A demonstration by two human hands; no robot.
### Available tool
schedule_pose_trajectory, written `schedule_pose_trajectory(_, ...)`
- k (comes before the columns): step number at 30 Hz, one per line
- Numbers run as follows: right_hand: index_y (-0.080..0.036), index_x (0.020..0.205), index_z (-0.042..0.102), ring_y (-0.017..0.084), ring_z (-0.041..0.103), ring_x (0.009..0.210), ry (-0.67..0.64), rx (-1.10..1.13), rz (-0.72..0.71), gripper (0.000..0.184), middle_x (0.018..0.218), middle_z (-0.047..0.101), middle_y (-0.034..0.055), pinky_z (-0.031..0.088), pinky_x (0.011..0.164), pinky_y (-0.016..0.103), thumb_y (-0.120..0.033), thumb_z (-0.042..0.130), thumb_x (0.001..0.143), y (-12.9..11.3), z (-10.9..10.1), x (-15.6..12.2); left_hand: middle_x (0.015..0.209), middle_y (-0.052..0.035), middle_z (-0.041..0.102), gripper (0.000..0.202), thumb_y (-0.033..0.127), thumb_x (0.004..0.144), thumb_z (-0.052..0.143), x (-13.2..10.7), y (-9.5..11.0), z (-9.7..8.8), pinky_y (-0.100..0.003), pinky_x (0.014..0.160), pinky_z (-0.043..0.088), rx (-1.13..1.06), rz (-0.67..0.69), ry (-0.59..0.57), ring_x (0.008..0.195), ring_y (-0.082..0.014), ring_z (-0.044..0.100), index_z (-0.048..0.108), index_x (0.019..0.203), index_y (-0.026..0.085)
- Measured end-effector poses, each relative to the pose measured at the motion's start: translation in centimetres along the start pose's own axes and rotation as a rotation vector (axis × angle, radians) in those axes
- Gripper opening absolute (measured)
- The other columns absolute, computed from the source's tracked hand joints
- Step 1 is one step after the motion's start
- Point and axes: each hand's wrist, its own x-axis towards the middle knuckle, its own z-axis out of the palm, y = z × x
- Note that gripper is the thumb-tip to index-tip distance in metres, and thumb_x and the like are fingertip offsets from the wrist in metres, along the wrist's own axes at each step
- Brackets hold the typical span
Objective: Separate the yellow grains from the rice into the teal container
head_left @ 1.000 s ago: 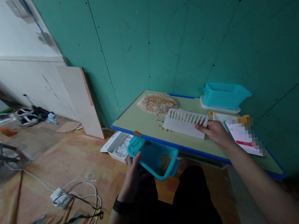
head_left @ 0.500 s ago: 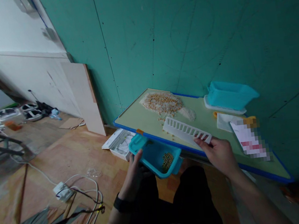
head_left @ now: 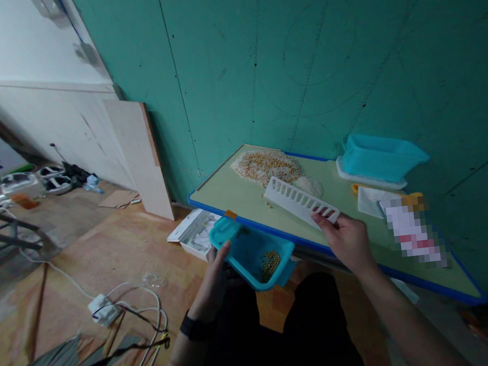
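My left hand [head_left: 219, 271] grips the left end of a blue plastic container [head_left: 244, 265], held just below the table's front edge. Yellowish beans [head_left: 271, 264] lie in the right part of its bottom. Pinched by one end in my right hand [head_left: 347, 236] is a white slotted plastic strip [head_left: 294, 203], held over the tabletop. Its far end reaches a spread pile of beans mixed with white grains [head_left: 266, 166]. A smaller mound of white grains [head_left: 309, 186] lies just right of that pile. A few loose beans are scattered near the strip's far end.
A second blue container [head_left: 382, 155] stands on a white lid at the table's back right. Nearer are a yellow object [head_left: 413, 202] and a blurred-out packet [head_left: 412, 231]. The blue-rimmed table [head_left: 222, 188] meets a green wall. An open white box [head_left: 195, 241] and cables are on the floor.
My right hand has moved the strip forward and slightly left, toward the pile. Fewer loose beans show near the table's front edge. My left hand still holds the container in place.
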Motion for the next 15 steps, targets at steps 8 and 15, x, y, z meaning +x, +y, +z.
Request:
schedule_pose_trajectory(8,-0.024,0.084,0.087,0.035,0.084,0.076,-0.060,-0.016,0.014,0.061,0.081,0.088,0.0190,0.055,0.066,0.037,-0.077,0.062,0.101,0.8,2.8,4.0,0.156,-0.0155,0.074,0.086,0.072,0.098,0.088,-0.1,0.2,-0.6,-0.050,0.097,0.073,0.059,0.068,-0.019,0.124,-0.0381,0.084,0.050,0.168,0.039)
schedule_pose_trajectory(15,-0.024,0.074,0.081,0.031,0.078,0.067,-0.130,-0.040,-0.004,0.058,0.073,0.083,0.0175,0.052,0.067,0.037,-0.071,0.063,0.101,0.3,4.5,5.3,0.155,-0.0185,0.072,0.100,0.073,0.089,0.096,0.2,0.2,-0.5,-0.052,0.097,0.072,0.036,0.029,0.020,0.128,-0.0421,0.082,0.046,0.168,0.038)
